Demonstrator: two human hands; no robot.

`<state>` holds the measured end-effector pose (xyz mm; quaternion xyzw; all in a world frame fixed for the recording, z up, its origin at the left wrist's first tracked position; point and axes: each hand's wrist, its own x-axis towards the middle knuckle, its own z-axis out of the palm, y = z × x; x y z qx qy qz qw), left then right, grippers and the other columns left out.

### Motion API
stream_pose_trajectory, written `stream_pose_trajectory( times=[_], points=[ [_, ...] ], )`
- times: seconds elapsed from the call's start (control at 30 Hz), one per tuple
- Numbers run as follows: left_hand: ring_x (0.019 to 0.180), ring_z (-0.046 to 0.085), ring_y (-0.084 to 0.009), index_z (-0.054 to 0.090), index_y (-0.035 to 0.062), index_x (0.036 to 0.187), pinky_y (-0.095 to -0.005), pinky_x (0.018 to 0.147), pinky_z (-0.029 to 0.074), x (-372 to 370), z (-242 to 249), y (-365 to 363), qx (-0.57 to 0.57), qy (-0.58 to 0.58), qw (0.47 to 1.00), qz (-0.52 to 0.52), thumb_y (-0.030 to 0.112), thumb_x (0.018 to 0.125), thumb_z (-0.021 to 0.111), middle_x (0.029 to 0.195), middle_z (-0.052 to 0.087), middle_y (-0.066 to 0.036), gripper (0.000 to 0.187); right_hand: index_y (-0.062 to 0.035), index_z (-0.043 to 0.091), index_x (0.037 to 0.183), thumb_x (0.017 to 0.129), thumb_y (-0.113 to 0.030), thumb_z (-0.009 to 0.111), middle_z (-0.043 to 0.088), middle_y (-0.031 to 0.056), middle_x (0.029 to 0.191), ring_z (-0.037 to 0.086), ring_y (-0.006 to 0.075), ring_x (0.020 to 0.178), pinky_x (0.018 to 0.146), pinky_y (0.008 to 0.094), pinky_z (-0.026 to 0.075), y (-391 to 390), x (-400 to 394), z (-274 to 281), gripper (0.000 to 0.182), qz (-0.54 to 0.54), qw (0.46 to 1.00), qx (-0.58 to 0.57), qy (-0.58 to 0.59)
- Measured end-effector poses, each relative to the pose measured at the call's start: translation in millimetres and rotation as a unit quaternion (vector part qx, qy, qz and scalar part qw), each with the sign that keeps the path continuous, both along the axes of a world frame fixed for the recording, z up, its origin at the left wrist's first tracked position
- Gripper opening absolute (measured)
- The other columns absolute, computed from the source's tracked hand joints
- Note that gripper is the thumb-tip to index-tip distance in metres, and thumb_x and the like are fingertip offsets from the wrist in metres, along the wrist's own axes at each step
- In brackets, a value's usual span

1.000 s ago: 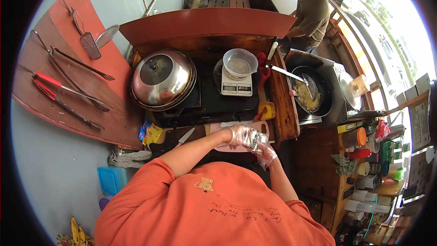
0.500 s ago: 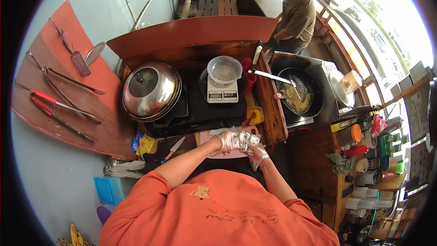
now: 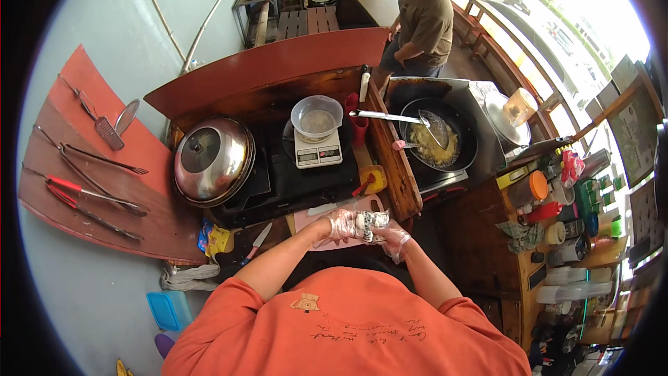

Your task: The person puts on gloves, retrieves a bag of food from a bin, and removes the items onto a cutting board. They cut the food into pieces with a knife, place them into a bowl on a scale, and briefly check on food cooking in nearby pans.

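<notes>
Both hands wear clear plastic gloves and meet over a pink cutting board (image 3: 304,218). My left hand (image 3: 340,227) is closed around one side of a small white-and-dark patterned roll (image 3: 370,221), its kind too small to make out. My right hand (image 3: 395,239) grips the other side, fingers curled and partly hidden. A pale blade (image 3: 321,209) lies on the board behind my left hand. To the left, a knife (image 3: 261,237) rests on a dark surface.
Behind the board stand a lidded steel pot (image 3: 214,160) and a kitchen scale (image 3: 318,154) bearing a plastic tub (image 3: 316,118). Food fries in a wok (image 3: 465,160) at right, with a skimmer (image 3: 390,117) across it. A person (image 3: 426,28) stands beyond. Tongs (image 3: 90,198) hang at left.
My view has shifted, so the stove and wok sit further left and slightly lower. Both hands keep hold of the patterned roll, which is turned a little between them.
</notes>
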<state>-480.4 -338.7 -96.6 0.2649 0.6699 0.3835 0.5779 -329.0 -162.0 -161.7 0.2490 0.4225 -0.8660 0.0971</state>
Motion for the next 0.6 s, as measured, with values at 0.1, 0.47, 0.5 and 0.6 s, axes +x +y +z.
stream_pose_trajectory(
  times=[0.1, 0.47, 0.5, 0.6],
  points=[
    [0.061, 0.063, -0.0117, 0.068, 0.0138, 0.115, -0.0296, 0.049, 0.053, 12.0, -14.1, 1.5, 0.008, 0.016, 0.999, 0.043, 0.019, 0.078, 0.081, 0.079, 0.069, -0.002, 0.04, 0.0013, 0.06, 0.12, 0.091, -0.003, 0.067, 0.069, 0.0103, 0.109, 0.069, 0.0197, 0.093, 0.08, 0.035, 0.059, 2.9, 1.7, -0.6, 0.03, 0.014, 0.999, 0.037, -0.03],
    [0.057, 0.061, -0.0108, 0.069, 0.0118, 0.116, -0.027, 0.044, 0.052, 19.3, -6.4, 4.1, 0.017, 0.022, 0.999, 0.044, 0.012, 0.077, 0.081, 0.074, 0.066, 0.0, 0.041, 0.0029, 0.061, 0.114, 0.085, 0.001, 0.07, 0.069, 0.0106, 0.102, 0.07, 0.0214, 0.086, 0.071, 0.0363, 0.061, -8.8, 2.0, -2.6, 0.03, -0.018, 0.997, 0.065, -0.047],
    [0.055, 0.061, -0.0109, 0.069, 0.0112, 0.116, -0.0269, 0.044, 0.051, 19.0, -3.1, 5.6, -0.004, 0.033, 0.999, 0.03, 0.013, 0.077, 0.081, 0.072, 0.066, -0.001, 0.041, 0.0029, 0.061, 0.114, 0.085, 0.001, 0.07, 0.069, 0.0106, 0.102, 0.07, 0.0214, 0.086, 0.071, 0.0363, 0.061, -9.4, 0.3, -7.9, 0.03, -0.023, 0.997, 0.059, -0.047],
    [0.051, 0.059, -0.011, 0.07, 0.0089, 0.109, -0.0272, 0.043, 0.049, 22.3, -10.2, 10.0, 0.001, 0.078, 0.993, 0.085, 0.018, 0.076, 0.083, 0.068, 0.064, -0.001, 0.037, 0.0013, 0.06, 0.115, 0.09, -0.005, 0.067, 0.069, 0.0119, 0.1, 0.07, 0.0258, 0.082, 0.069, 0.0389, 0.062, -12.2, -3.5, -4.5, 0.026, -0.123, 0.988, -0.012, -0.098]
  ],
)
